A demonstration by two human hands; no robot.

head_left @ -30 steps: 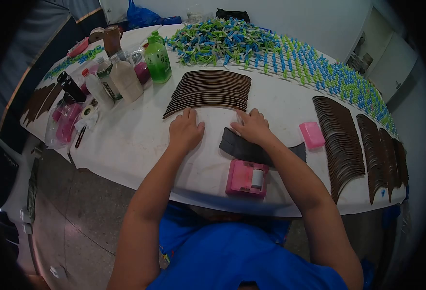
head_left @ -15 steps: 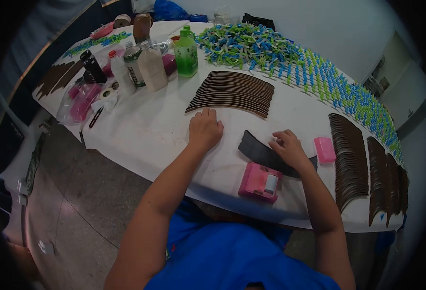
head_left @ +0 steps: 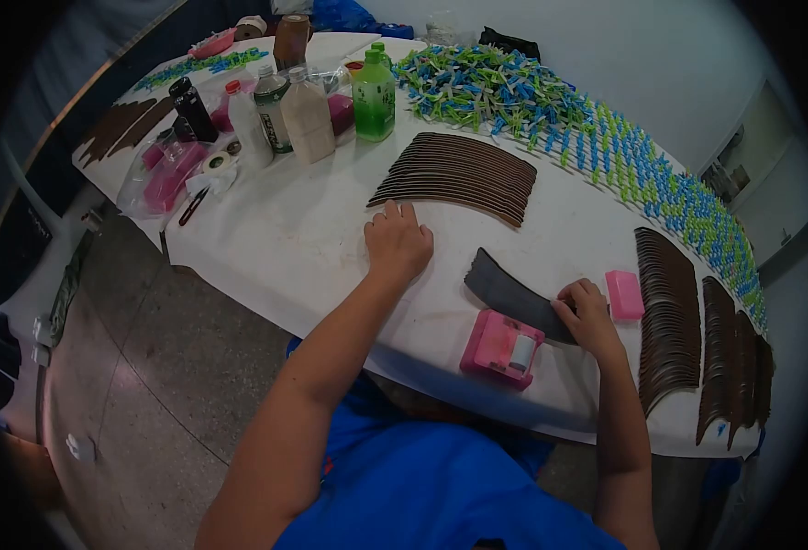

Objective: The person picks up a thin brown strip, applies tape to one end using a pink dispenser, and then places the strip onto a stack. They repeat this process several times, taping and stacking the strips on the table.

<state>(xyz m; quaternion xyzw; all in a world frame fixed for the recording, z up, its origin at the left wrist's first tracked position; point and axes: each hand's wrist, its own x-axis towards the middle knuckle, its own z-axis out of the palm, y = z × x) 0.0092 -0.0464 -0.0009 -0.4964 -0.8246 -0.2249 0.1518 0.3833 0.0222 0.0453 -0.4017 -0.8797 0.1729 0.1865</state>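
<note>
My left hand (head_left: 398, 240) rests on the white table, its fingers slightly apart and bent, tips by the near left corner of a fanned row of brown strips (head_left: 454, 176). To the right, my right hand (head_left: 586, 312) has its fingers and thumb bent together at the right end of a dark grey curved piece (head_left: 514, 295), covering that end. In front of this piece stands a pink dispenser (head_left: 488, 346) with a pale roll (head_left: 522, 352). A pink block (head_left: 624, 295) lies just right of my right hand.
More brown strips lie in overlapping rows (head_left: 668, 321) at right. A heap of blue and green twisted pieces (head_left: 487, 87) continues along the back edge. Bottles, including a green one (head_left: 374, 101), stand at back left, near a tape roll (head_left: 216, 162) and a pen (head_left: 193, 207).
My right hand has moved right, from above the middle of the dark curved piece to its right end, and its fingers have drawn together. My left hand has stayed near the brown strips.
</note>
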